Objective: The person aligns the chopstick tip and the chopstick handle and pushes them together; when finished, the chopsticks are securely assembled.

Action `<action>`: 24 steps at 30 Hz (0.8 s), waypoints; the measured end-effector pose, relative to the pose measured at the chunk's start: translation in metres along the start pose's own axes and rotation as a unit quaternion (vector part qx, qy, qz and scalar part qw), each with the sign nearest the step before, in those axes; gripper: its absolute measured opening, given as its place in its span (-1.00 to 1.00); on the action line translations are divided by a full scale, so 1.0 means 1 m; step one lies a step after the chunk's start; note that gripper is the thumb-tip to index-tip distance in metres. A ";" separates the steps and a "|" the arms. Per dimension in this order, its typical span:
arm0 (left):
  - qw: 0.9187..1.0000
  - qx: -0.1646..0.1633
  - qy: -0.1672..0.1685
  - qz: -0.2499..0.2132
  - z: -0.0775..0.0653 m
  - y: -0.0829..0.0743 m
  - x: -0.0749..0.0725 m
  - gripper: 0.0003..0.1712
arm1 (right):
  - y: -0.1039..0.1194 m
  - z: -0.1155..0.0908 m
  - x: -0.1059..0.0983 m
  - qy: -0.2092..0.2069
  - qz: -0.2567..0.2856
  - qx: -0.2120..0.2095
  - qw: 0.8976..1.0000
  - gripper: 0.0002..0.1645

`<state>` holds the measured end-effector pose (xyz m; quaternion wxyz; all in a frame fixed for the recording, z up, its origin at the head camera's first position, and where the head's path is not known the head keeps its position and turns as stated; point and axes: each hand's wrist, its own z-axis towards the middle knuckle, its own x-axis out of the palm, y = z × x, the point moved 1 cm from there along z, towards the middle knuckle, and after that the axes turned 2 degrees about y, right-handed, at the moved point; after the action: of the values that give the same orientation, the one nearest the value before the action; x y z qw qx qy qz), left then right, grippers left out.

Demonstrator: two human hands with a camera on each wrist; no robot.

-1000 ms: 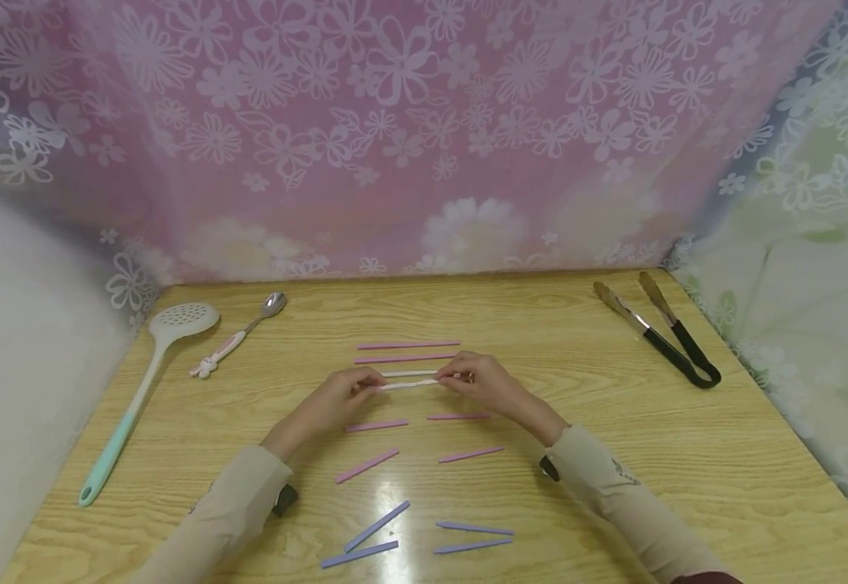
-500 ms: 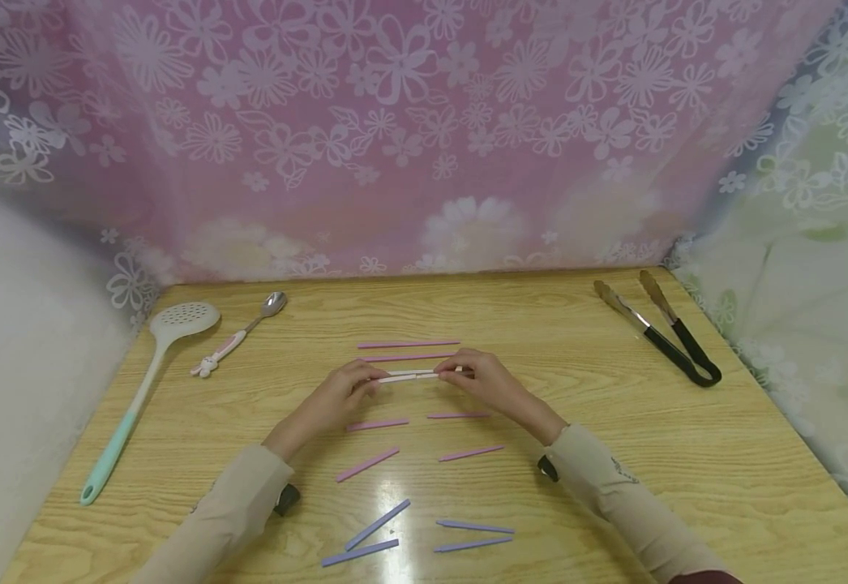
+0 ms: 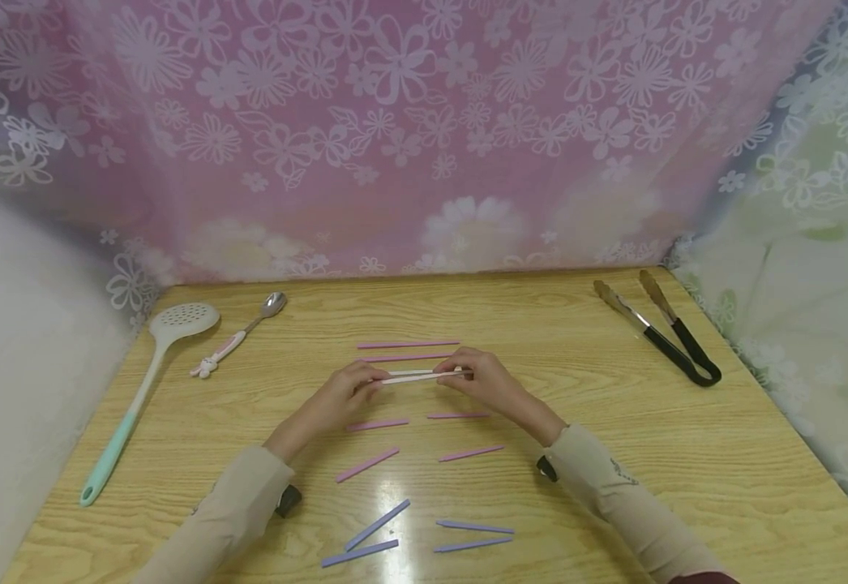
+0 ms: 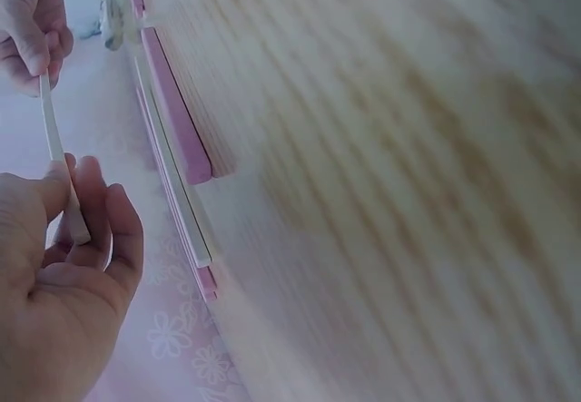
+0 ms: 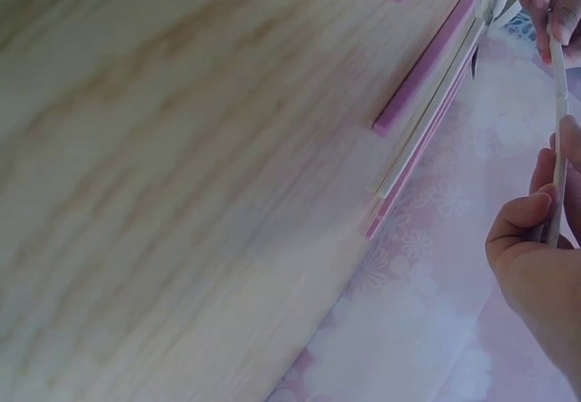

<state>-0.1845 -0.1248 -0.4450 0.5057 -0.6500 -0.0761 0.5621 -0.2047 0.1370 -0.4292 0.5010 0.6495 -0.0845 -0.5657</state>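
Above the table, my left hand (image 3: pixel 345 386) and right hand (image 3: pixel 488 381) hold a slim white stick (image 3: pixel 415 377) level between them. Thumb and fingers of my left hand (image 4: pixel 68 284) pinch one end; my right hand (image 5: pixel 540 248) pinches the other. A faint seam shows partway along this held stick (image 5: pixel 559 84) in the right wrist view. Beneath it, a second white stick (image 4: pixel 171 161) lies on the table. Beyond lie two long pink sticks, the farther one (image 3: pixel 409 345) parallel to the nearer one (image 3: pixel 404 358). My fingers hide the held stick's ends.
Several short pink sticks (image 3: pixel 368 465) and purple-blue sticks (image 3: pixel 361 553) lie nearer on the wooden table (image 3: pixel 599 503). A slotted skimmer (image 3: pixel 135 389) and a rabbit-handled spoon (image 3: pixel 230 343) are at left. Black-handled tongs (image 3: pixel 675 349) lie at right. A flowered cloth (image 3: pixel 409 162) hangs behind.
The held white stick has risen slightly, nearer in view to the one behind it. Its middle, visibly seamed before, now looks like one straight line. Both hands stay nearly in place.
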 end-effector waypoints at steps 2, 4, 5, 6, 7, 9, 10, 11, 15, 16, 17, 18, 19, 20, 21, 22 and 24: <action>1.000 -0.007 0.002 -0.004 0.001 0.000 0.001 -0.71 | 0.001 0.000 0.000 -0.003 -0.002 -0.002 1.000 -0.82; 1.000 -0.012 0.005 -0.012 0.001 0.000 0.001 -0.70 | 0.002 0.000 0.000 -0.009 -0.007 -0.009 1.000 -0.83; 1.000 -0.015 0.005 -0.017 0.001 -0.001 0.001 -0.70 | 0.002 0.000 0.001 -0.014 -0.009 -0.013 1.000 -0.84; 1.000 -0.017 0.004 -0.020 0.001 -0.002 0.001 -0.70 | 0.003 -0.001 0.001 -0.018 -0.012 -0.018 1.000 -0.84; 1.000 -0.016 0.002 -0.021 0.001 -0.003 0.001 -0.70 | 0.003 -0.001 0.002 -0.023 -0.016 -0.026 0.999 -0.85; 1.000 -0.012 -0.009 -0.018 0.000 -0.006 0.000 -0.70 | 0.003 -0.001 0.003 -0.035 -0.019 -0.039 0.998 -0.86; 1.000 -0.008 -0.015 -0.014 0.000 -0.008 0.000 -0.70 | 0.004 -0.001 0.003 -0.040 -0.018 -0.045 0.998 -0.86; 1.000 -0.003 -0.024 -0.008 0.001 -0.010 0.000 -0.71 | 0.004 -0.002 0.003 -0.045 -0.018 -0.051 0.997 -0.87; 0.997 0.020 -0.068 0.024 0.002 -0.016 0.001 -0.70 | 0.005 -0.002 0.005 -0.070 -0.007 -0.079 0.994 -0.88; 0.996 0.022 -0.079 0.028 0.002 -0.017 0.002 -0.70 | 0.005 -0.003 0.005 -0.077 -0.006 -0.088 0.993 -0.87; 0.995 0.023 -0.089 0.032 0.003 -0.018 0.003 -0.71 | 0.006 -0.002 0.005 -0.084 -0.006 -0.102 0.991 -0.87; 0.994 0.024 -0.099 0.035 0.003 -0.018 0.004 -0.72 | 0.006 -0.002 0.005 -0.090 -0.004 -0.112 0.990 -0.87; 0.993 0.025 -0.106 0.039 0.004 -0.019 0.004 -0.72 | 0.006 -0.002 0.005 -0.095 -0.005 -0.123 0.988 -0.87; 0.992 0.026 -0.113 0.041 0.004 -0.020 0.004 -0.73 | 0.007 -0.002 0.006 -0.101 -0.007 -0.136 0.985 -0.86; 0.992 0.027 -0.119 0.044 0.004 -0.020 0.005 -0.74 | 0.008 -0.002 0.006 -0.103 -0.005 -0.142 0.984 -0.87; 0.991 0.029 -0.123 0.046 0.004 -0.021 0.005 -0.74 | 0.009 -0.001 0.006 -0.105 -0.003 -0.146 0.984 -0.87; 0.990 0.030 -0.131 0.051 0.004 -0.023 0.004 -0.74 | 0.010 0.000 0.006 -0.104 -0.001 -0.142 0.984 -0.88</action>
<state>-0.1756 -0.1088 -0.4303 0.4817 -0.5584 -0.0911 0.6692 -0.1976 0.1283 -0.4255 0.5762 0.5094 -0.0545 -0.6368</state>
